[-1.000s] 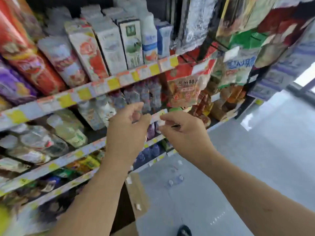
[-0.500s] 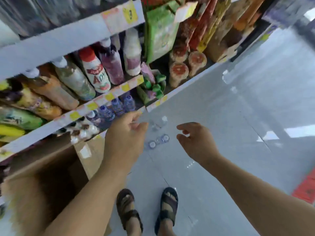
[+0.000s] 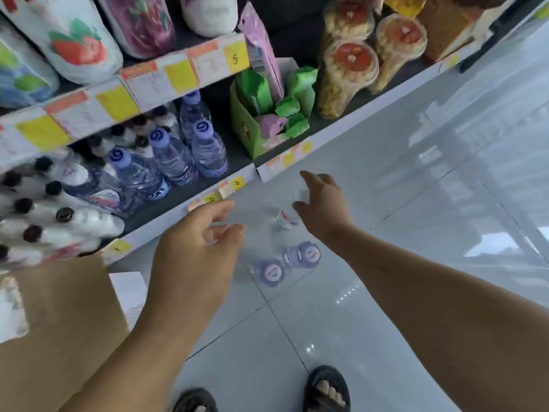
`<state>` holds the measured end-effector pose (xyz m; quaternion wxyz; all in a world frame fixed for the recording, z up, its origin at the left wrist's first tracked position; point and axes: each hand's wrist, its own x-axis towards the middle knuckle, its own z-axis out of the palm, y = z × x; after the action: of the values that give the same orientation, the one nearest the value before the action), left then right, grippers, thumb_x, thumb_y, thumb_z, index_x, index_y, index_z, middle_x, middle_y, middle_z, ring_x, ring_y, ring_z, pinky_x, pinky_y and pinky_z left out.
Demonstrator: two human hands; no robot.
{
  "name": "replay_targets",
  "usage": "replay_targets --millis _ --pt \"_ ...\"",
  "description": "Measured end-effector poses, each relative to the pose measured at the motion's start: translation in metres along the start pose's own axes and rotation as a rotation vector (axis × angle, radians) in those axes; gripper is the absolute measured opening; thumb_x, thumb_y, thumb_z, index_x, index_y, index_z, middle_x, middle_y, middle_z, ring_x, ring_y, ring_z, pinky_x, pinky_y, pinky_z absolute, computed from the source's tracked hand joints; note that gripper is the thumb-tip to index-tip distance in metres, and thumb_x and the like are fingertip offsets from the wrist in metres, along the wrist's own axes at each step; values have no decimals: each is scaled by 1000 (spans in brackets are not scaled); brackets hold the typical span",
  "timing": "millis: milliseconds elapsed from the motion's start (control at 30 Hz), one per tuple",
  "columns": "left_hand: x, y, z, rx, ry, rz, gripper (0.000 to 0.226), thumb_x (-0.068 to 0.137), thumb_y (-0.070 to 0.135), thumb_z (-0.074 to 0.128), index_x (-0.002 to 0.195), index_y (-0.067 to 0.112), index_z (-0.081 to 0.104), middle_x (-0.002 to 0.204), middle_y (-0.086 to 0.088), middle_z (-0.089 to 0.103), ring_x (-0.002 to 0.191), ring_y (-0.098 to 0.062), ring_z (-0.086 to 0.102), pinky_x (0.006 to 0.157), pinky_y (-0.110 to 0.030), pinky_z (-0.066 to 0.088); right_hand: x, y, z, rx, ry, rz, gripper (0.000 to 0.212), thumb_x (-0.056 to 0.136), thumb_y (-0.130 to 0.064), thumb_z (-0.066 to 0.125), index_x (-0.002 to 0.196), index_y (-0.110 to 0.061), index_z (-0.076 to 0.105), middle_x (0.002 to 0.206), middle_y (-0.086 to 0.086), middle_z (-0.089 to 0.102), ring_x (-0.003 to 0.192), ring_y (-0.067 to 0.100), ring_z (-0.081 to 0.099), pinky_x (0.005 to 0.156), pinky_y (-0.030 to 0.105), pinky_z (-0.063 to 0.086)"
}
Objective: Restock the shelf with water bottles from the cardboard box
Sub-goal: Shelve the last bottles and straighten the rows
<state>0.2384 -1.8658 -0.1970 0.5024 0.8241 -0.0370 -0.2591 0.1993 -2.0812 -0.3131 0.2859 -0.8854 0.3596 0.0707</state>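
Sits on the head. Looks forward and steeply down, close over the low shelf and the floor beside it.

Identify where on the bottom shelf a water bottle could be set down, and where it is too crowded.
Bare shelf shows between the purple-capped water bottles and the green display box, plus a strip before the bottles. Leftward, black-capped white bottles crowd it.

Bottles on floor before shelf
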Motion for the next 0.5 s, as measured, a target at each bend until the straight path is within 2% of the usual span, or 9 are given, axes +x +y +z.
replay_targets --millis 67,167,333,500 --pt "11 -8 4 -1 8 15 23 75 41 60 94 52 65 101 39 64 93 15 62 74 -21 44 14 5 11 -57 -30 -3 56 82 -15 68 137 -18 54 130 15 54 116 36 54 95 36 47" --pt "21 -12 8 -17 6 25 21 80 35 65 94 50 65 104 39 64 95 15 62 76 -17 44 15 10 15 -83 11 -25 40 77 -6 62 116 -11 67 113 15 62 104 37 59 85 35 52" --pt "8 8 3 -29 -25 35 27 89 22 68 96 48 66 106 27 67 96 11 63 75 -17 44 -14 -2 -19 -47 81 -90 40 78 -4 63 116 -13 69 113 10 64 106 32 58 81 29 45" --pt "-30 72 -20 -48 -60 76 28 90 20 65 112 36 69 107 25 68 92 12 63 75 -20 45 -75 -61 -114 63 163 -219 37 76 -8 70 112 -14 71 110 9 67 102 32 59 84 33 49"
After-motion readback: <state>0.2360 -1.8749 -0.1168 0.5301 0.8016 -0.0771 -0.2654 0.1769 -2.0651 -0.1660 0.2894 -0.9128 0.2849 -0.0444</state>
